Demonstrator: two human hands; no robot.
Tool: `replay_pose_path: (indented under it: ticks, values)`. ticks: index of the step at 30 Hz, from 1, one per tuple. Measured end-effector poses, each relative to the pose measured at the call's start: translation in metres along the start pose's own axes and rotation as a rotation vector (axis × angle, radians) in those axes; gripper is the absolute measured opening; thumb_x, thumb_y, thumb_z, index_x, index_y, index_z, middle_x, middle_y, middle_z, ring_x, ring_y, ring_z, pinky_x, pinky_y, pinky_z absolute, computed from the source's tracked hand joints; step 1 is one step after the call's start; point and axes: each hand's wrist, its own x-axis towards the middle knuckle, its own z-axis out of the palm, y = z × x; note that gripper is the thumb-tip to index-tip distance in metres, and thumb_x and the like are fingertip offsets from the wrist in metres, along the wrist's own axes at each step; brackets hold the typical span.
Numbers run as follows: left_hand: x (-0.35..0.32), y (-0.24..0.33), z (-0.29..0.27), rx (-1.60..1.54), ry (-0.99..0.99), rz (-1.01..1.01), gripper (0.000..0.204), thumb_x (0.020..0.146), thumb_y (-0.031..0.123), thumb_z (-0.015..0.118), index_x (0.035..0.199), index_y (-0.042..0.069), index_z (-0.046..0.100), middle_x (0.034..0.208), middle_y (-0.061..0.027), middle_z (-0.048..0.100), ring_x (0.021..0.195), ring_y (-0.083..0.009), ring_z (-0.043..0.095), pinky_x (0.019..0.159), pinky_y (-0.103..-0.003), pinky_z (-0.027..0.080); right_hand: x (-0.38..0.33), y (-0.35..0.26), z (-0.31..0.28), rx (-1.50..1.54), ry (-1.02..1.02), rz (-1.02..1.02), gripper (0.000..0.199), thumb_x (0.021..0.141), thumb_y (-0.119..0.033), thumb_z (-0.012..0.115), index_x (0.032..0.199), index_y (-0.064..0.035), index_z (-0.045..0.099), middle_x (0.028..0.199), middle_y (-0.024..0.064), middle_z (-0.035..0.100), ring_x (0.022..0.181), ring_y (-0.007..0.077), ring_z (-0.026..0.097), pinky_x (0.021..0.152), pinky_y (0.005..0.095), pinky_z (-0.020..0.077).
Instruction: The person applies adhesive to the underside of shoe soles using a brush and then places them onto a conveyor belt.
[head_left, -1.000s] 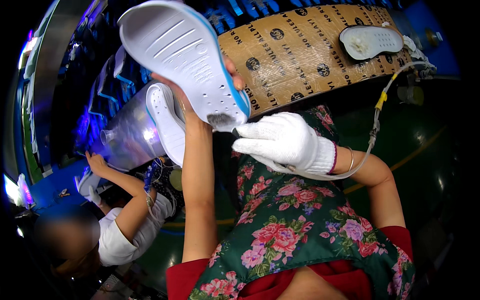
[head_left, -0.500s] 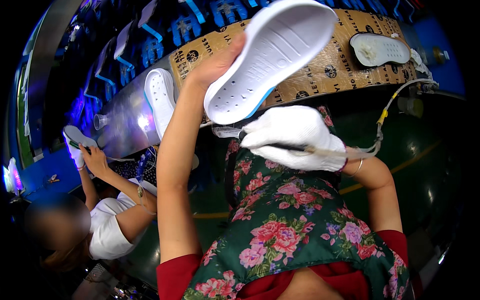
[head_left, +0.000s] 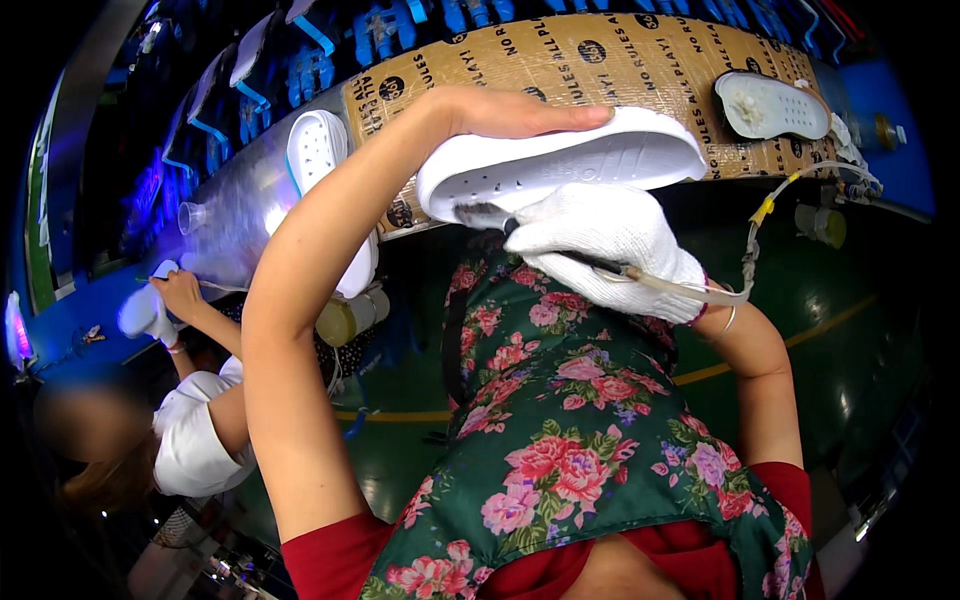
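My bare left hand (head_left: 530, 112) grips a white shoe sole (head_left: 640, 155) along its far rim, fingers stretched over the edge. The sole is tilted so that its hollow inside, with small holes at the left end, faces me. In a white knitted glove, my right hand (head_left: 610, 240) is closed round a slim dark-handled brush (head_left: 483, 215). The brush tip is at the near rim by the sole's left end; whether it touches the inside is hard to tell. From the brush handle a clear tube (head_left: 740, 292) runs over my wrist to the bench.
Printed brown cardboard (head_left: 600, 60) covers the bench. A sole with a pale clump (head_left: 775, 108) lies at right, another white sole (head_left: 318, 150) at left. Beyond are blue racks (head_left: 385, 35). A co-worker's hand (head_left: 180, 292) holds a tool at a sole, far left. A clear cup (head_left: 197, 217) stands nearby.
My left hand has brought the sole lower and tipped it flatter, its grip now along the far rim. The right hand's brush has come up to the sole's near edge.
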Motion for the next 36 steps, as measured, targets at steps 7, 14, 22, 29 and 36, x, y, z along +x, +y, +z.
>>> replay_pose_path:
  ticks: [7, 14, 22, 29, 36]
  values:
    - [0.005, -0.023, -0.006, -0.001, 0.067, -0.016, 0.118, 0.075, 0.097, 0.033, 0.147, 0.005, 0.051, 0.146, -0.0286, 0.050, 0.134, -0.0433, 0.051, 0.105, -0.051, 0.048, 0.003, 0.000, -0.013, 0.018, -0.090, 0.004, 0.017, 0.082, -0.004, 0.078, 0.099, -0.0070, 0.077, 0.100, 0.0081, 0.076, 0.086, 0.0223, 0.073, 0.081, 0.0332, 0.0567]
    - [0.006, -0.042, 0.021, -1.329, 0.138, 0.215, 0.091, 0.096, 0.078, 0.027, 0.148, 0.006, 0.046, 0.128, -0.0193, 0.065, 0.106, -0.0315, 0.070, 0.080, -0.045, 0.063, -0.003, 0.002, -0.037, 0.612, 0.408, 0.545, 0.018, 0.089, -0.004, 0.073, 0.106, 0.0023, 0.074, 0.084, 0.0043, 0.072, 0.065, 0.0062, 0.061, 0.055, 0.0181, 0.0448]
    - [0.022, -0.044, 0.097, -1.695, 0.368, 0.623, 0.056, 0.107, 0.036, 0.044, 0.149, 0.000, 0.036, 0.149, -0.0237, 0.045, 0.135, -0.0386, 0.050, 0.114, -0.056, 0.041, 0.023, 0.015, -0.064, 0.034, 0.355, 0.146, 0.018, 0.085, 0.000, 0.074, 0.103, 0.0016, 0.076, 0.097, 0.0104, 0.075, 0.088, 0.0174, 0.070, 0.077, 0.0290, 0.0556]
    - [-0.005, -0.044, 0.120, -1.997, 0.191, 0.786, 0.070, 0.101, 0.051, 0.050, 0.153, 0.006, 0.036, 0.141, -0.0281, 0.050, 0.112, -0.0445, 0.063, 0.090, -0.055, 0.058, 0.005, -0.002, -0.057, -0.129, 0.216, -0.035, 0.016, 0.080, -0.006, 0.079, 0.096, -0.0062, 0.078, 0.094, 0.0099, 0.076, 0.089, 0.0240, 0.074, 0.080, 0.0353, 0.0577]
    - [0.003, -0.039, 0.140, -1.965, 0.128, 1.028, 0.104, 0.078, 0.062, 0.068, 0.159, 0.011, 0.027, 0.156, -0.0305, 0.034, 0.140, -0.0514, 0.037, 0.113, -0.063, 0.036, -0.002, -0.017, -0.037, -0.160, 0.312, -0.148, 0.024, 0.078, -0.003, 0.079, 0.102, -0.0043, 0.075, 0.094, 0.0136, 0.074, 0.084, 0.0288, 0.073, 0.074, 0.0366, 0.0583]
